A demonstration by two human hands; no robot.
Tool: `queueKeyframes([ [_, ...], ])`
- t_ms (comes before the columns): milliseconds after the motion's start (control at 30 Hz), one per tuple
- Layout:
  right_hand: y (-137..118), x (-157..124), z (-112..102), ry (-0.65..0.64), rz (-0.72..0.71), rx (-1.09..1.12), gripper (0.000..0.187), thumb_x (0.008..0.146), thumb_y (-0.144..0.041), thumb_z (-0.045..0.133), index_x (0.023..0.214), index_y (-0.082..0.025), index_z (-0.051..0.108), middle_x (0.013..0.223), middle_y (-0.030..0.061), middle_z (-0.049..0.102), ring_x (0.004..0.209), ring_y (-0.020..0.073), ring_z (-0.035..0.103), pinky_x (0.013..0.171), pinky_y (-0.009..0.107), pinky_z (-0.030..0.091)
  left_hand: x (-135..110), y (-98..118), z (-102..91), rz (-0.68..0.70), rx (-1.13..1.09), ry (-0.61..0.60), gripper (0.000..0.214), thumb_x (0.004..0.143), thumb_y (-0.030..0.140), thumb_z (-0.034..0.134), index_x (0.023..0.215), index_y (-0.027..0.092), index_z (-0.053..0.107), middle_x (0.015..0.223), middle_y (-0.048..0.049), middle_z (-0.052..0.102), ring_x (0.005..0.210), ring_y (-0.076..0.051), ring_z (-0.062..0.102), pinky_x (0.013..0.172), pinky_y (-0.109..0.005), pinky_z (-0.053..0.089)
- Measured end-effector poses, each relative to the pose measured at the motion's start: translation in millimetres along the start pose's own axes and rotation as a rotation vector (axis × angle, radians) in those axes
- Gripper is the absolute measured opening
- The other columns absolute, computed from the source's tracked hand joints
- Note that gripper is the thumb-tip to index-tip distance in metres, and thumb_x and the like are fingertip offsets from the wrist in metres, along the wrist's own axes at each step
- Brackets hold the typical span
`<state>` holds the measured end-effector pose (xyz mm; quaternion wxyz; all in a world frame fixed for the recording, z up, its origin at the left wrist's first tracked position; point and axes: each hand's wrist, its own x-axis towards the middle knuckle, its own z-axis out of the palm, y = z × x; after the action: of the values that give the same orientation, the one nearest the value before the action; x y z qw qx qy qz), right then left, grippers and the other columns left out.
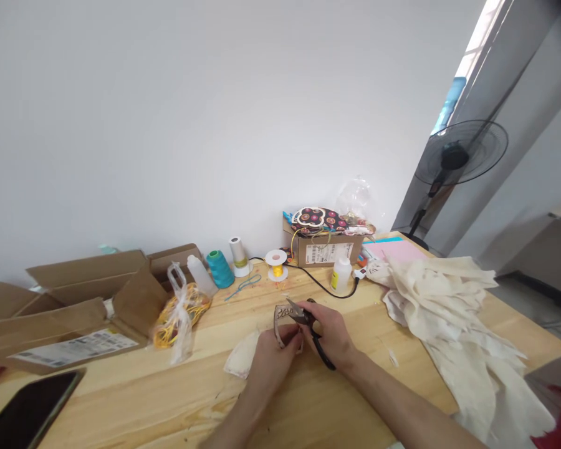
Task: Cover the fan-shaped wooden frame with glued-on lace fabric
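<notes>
My left hand [275, 357] pinches a small cream fabric piece with a dark patterned edge [283, 315], held just above the wooden table [308, 405]. My right hand [330, 333] grips black thread snips [303, 317], their blades pointing left at the top edge of that piece. Another cream fabric piece [242, 360] lies flat on the table under my left wrist.
A pile of cream fabric [449, 312] covers the right side. At the back stand a cardboard box [330, 249], thread spools [219, 268], a yellow spool [277, 265], small bottles [340, 274] and a black cable. An open carton [75, 305], a bag of yellow bands [180, 312] and a phone [28, 408] lie left. A fan [458, 156] stands at the right.
</notes>
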<state>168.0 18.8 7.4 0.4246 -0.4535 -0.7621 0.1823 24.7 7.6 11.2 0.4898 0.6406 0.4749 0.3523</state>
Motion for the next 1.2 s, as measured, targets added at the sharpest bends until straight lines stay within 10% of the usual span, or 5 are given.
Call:
queueKeyframes([
  [300, 0, 0, 0, -0.068, -0.061, -0.136, 0.044, 0.062, -0.007, 0.047, 0.102, -0.023, 0.058, 0.079, 0.0022, 0.063, 0.07, 0.0144, 0.057, 0.062, 0.022, 0.042, 1, -1, -1.1, -0.026, -0.046, 0.06, 0.018, 0.068, 0.025, 0.057, 0.076, 0.017, 0.072, 0.072, -0.0037, 0.07, 0.072, -0.02, 0.062, 0.068, -0.028, 0.046],
  [533, 19, 5, 4, 0.236, 0.084, -0.052, 0.029, 0.069, -0.014, 0.044, 0.095, -0.018, 0.058, 0.068, 0.0008, 0.06, 0.051, 0.0116, 0.049, 0.051, 0.022, 0.042, -4, 3, -7.3, -0.175, -0.3, 0.014, 0.02, 0.059, 0.033, 0.067, 0.065, 0.014, 0.07, 0.061, -0.005, 0.068, 0.054, -0.015, 0.059, 0.053, -0.024, 0.044],
  [1200, 9, 2, -15, -0.219, 0.032, -0.523, 0.017, 0.073, -0.038, 0.057, 0.08, -0.023, 0.06, 0.071, 0.0009, 0.059, 0.065, 0.0134, 0.053, 0.054, 0.022, 0.032, 3, -1, -20.6, -0.218, -0.649, 0.382, 0.03, 0.048, 0.024, 0.076, 0.074, 0.013, 0.065, 0.064, -0.0029, 0.068, 0.057, -0.014, 0.06, 0.053, -0.025, 0.049],
])
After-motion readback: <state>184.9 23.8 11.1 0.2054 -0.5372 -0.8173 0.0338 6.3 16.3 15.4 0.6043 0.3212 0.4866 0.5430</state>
